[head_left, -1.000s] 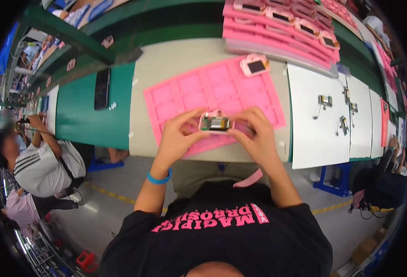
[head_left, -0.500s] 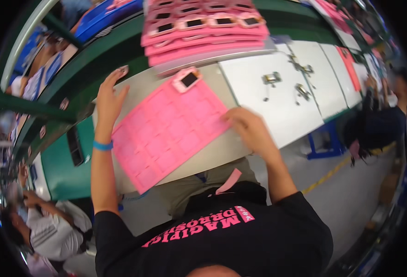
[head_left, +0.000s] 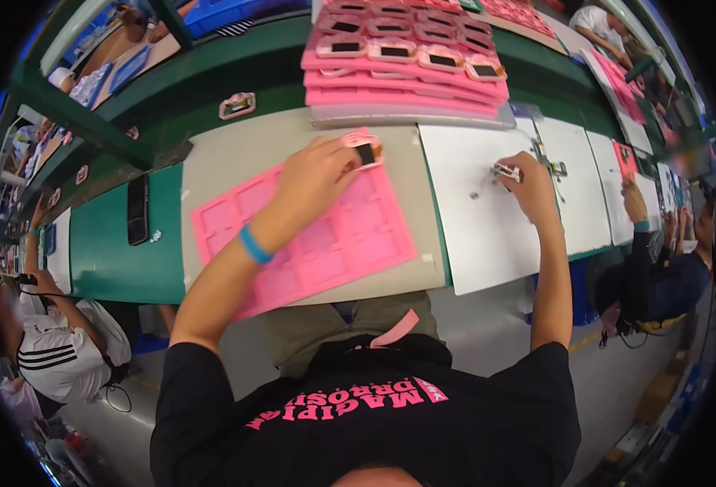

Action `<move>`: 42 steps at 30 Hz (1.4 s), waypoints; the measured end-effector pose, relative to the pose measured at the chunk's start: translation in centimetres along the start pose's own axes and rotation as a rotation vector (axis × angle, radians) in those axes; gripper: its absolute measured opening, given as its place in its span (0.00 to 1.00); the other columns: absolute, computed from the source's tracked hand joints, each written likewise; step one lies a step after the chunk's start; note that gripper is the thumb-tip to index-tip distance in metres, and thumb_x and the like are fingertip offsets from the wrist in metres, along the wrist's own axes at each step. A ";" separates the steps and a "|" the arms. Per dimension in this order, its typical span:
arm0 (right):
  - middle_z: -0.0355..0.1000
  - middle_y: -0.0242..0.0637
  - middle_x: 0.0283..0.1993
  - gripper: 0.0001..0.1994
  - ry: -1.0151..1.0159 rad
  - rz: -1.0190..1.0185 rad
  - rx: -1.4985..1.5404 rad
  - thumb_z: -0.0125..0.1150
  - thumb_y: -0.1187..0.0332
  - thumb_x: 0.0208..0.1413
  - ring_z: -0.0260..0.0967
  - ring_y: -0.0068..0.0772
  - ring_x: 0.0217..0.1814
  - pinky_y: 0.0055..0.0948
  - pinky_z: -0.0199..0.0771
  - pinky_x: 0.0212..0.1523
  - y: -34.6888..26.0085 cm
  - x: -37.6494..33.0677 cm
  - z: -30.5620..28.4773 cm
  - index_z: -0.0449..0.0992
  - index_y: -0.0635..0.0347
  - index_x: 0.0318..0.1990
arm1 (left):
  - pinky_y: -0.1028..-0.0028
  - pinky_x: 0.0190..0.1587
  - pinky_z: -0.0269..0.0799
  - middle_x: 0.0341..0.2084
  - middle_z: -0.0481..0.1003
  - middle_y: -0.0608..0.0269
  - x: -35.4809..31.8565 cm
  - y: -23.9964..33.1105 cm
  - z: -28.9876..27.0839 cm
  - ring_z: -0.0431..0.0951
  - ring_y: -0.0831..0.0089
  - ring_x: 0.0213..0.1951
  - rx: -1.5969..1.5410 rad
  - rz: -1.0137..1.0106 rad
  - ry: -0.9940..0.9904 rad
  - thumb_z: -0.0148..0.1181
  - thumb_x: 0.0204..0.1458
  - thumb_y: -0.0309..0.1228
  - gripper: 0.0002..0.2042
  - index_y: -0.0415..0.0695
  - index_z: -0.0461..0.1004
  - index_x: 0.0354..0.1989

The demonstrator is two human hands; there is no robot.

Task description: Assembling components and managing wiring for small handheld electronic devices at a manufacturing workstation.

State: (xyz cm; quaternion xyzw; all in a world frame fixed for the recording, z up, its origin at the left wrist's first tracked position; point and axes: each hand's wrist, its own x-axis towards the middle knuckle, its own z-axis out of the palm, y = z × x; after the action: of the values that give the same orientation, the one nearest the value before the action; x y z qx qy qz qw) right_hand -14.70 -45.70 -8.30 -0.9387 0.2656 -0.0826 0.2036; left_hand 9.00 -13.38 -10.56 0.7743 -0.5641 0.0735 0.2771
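My left hand (head_left: 319, 174), with a blue wristband, reaches over the pink foam tray (head_left: 386, 235). Its fingers are closed on the edge of a pink-framed screen unit (head_left: 364, 152) with a black display, at the tray's far corner. The tray's shallow square pockets show around my forearm. Over the white board to the right, my right hand (head_left: 530, 188) pinches a small electronic part (head_left: 506, 171), pale and metallic; its exact kind is hard to make out. Just beyond these fingers lie more small wired parts (head_left: 556, 168).
Behind the tray rises a stack of pink foam trays (head_left: 407, 77) filled with screen units. Another pink-framed unit (head_left: 237, 105) lies on the green ledge. A black phone-like object (head_left: 137, 209) rests on the green mat (head_left: 102, 252) at left. Co-workers sit at both sides.
My left hand has moved right from beside the ledge to the screen unit and closed on it. My right hand has left the tray's edge and picked up a small part from the white board.
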 end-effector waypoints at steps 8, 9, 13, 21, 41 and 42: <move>0.70 0.26 0.29 0.06 -0.240 0.257 1.143 0.67 0.70 0.64 0.53 0.13 0.26 0.17 0.47 0.25 -6.1 -6.0 5.1 0.81 0.61 0.45 | 0.71 0.40 0.73 0.35 0.78 0.65 -8.2 2.3 -2.5 0.75 0.68 0.34 -0.074 -0.119 0.048 0.69 0.55 0.25 0.05 0.44 0.81 0.39; 0.70 0.26 0.29 0.06 -0.287 0.262 1.225 0.66 0.70 0.65 0.52 0.13 0.25 0.17 0.46 0.25 -7.4 -7.1 6.2 0.81 0.62 0.44 | 0.72 0.39 0.72 0.34 0.77 0.66 -7.9 2.1 -1.9 0.74 0.70 0.32 -0.182 -0.193 0.068 0.69 0.56 0.24 0.05 0.44 0.81 0.40; 0.66 0.24 0.27 0.05 -0.398 0.300 1.369 0.64 0.71 0.67 0.51 0.14 0.24 0.18 0.45 0.25 -11.4 -9.9 9.0 0.79 0.62 0.45 | 0.75 0.37 0.70 0.33 0.76 0.67 -7.2 0.2 -0.7 0.72 0.74 0.30 -0.573 -0.470 0.174 0.68 0.55 0.23 0.05 0.43 0.82 0.40; 0.64 0.24 0.26 0.03 -0.262 0.380 1.523 0.61 0.71 0.70 0.52 0.13 0.25 0.16 0.46 0.26 -12.5 -12.1 10.3 0.77 0.59 0.45 | 0.75 0.37 0.70 0.32 0.76 0.68 -7.2 1.1 -5.3 0.72 0.75 0.31 -0.479 -0.451 0.008 0.71 0.54 0.25 0.07 0.44 0.82 0.40; 0.83 0.35 0.45 0.13 -0.392 -0.032 0.966 0.65 0.78 0.64 0.66 0.19 0.31 0.20 0.69 0.37 -17.1 -12.1 11.1 0.83 0.67 0.55 | 0.79 0.30 0.70 0.26 0.83 0.64 -15.2 7.9 -4.7 0.74 0.80 0.24 -1.103 -0.951 -0.167 0.62 0.65 0.29 0.08 0.36 0.82 0.40; 0.82 0.34 0.47 0.14 -0.279 -0.067 0.765 0.65 0.78 0.64 0.67 0.20 0.33 0.21 0.69 0.37 -16.7 -11.6 11.2 0.82 0.65 0.56 | 0.81 0.28 0.68 0.24 0.82 0.66 -15.2 7.2 -4.5 0.72 0.81 0.22 -1.033 -0.935 -0.140 0.62 0.65 0.29 0.08 0.36 0.83 0.38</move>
State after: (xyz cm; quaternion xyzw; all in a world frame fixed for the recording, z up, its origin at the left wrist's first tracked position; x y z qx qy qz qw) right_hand -13.80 -22.78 -11.86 -0.8055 0.1547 -0.0541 0.5694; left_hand -2.07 0.02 -10.77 0.7079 -0.1509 -0.3809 0.5753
